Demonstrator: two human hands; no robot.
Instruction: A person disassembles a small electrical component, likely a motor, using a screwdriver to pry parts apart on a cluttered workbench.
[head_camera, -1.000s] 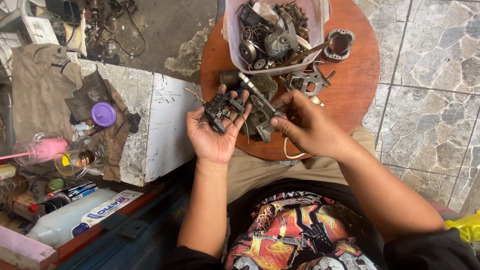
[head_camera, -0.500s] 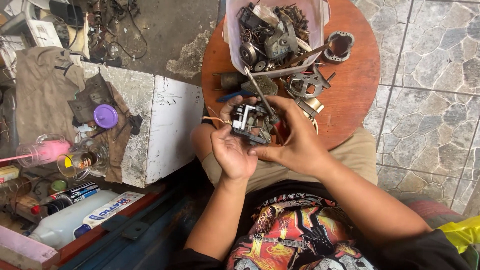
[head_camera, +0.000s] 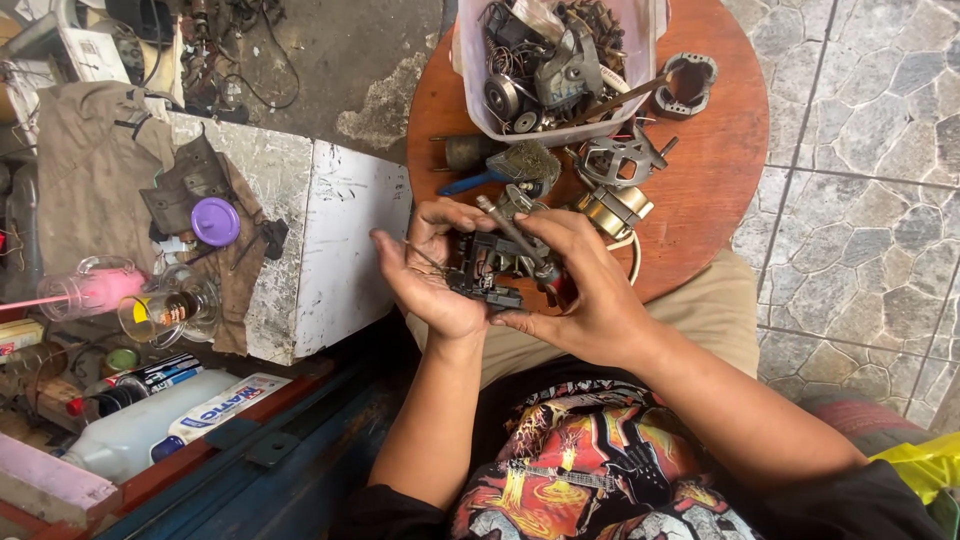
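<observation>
Far left of the hands, a white plastic bottle (head_camera: 135, 437) with a blue-and-white label lies cut off by clutter. The left hand (head_camera: 432, 270), palm up, cradles a dark motor assembly (head_camera: 492, 266), its underside hidden. The right hand (head_camera: 585, 290) clasps it too, over a round wooden table (head_camera: 715, 170), a parts-filled plastic tub (head_camera: 560, 60) beyond.

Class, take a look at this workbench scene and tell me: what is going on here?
A seated person holds a small dark motor assembly in both hands above the edge of a round wooden table. The left hand cradles it from below; the right hand grips it from the side, a metal shaft sticking up between them. On the table sit a plastic tub full of metal parts and loose motor pieces. A white block stands to the left.
</observation>
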